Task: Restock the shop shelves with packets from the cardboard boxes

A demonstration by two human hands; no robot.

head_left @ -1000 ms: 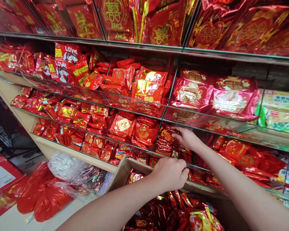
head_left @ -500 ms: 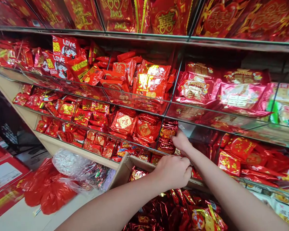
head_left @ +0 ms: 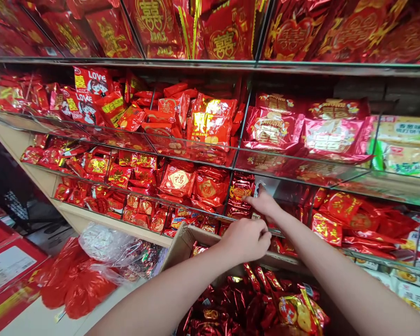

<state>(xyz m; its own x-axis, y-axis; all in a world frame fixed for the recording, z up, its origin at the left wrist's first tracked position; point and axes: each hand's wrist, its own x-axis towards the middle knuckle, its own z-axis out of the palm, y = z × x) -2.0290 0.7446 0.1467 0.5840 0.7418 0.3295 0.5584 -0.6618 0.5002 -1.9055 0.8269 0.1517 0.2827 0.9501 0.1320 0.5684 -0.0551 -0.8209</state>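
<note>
My right hand [head_left: 264,201] reaches into a shelf compartment, its thumb beside a stack of dark red packets [head_left: 241,190] and its index finger raised apart. Nothing shows in its grasp. Nearer to me, my left hand [head_left: 247,239] is closed, knuckles up, above the far part of a cardboard box [head_left: 177,246]; its curled fingers hide whatever they hold. Inside the box lie many shiny red wrapped packets [head_left: 231,298], one with a gold and round cookie print [head_left: 296,312].
Shelves with clear fronts [head_left: 192,156] hold rows of red packets. Pink packets [head_left: 336,135] lie at the right. On the floor at the left are red plastic bags [head_left: 87,287], a clear bag [head_left: 103,242] and red cartons [head_left: 10,266].
The view has shifted slightly. My right index finger has lifted and stands farther from the thumb. My left hand remains closed over the box.
</note>
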